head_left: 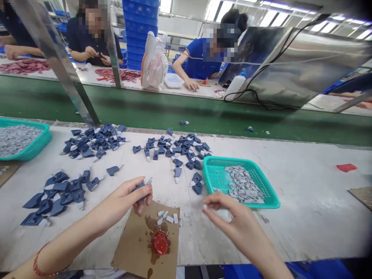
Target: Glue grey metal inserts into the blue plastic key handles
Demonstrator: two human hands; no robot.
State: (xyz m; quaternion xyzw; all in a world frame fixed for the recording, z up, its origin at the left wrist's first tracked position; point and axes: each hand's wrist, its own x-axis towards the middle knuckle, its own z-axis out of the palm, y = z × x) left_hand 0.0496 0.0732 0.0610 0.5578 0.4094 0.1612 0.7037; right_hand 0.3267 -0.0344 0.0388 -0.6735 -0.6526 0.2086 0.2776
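Observation:
My left hand (135,193) is closed around a dark blue plastic part (141,187) with a pale grey tip, mostly covered by the fingers. Thumb and forefinger of my right hand (229,215) pinch a small pale piece (205,207), its shape too small to make out. Between and below the hands lies a cardboard sheet (128,252). On it sit a red cap (160,243) with wet stains around it and several small grey pieces (170,219). Just beyond my right hand is a green basket (271,197) holding many flat grey pieces (244,182).
Blue parts lie in piles at the near left (61,193), far left (93,141) and centre (177,147). A second green basket (43,143) stands at the left edge. Across a green belt (139,104), co-workers sit at another bench. A red piece (346,167) lies far right.

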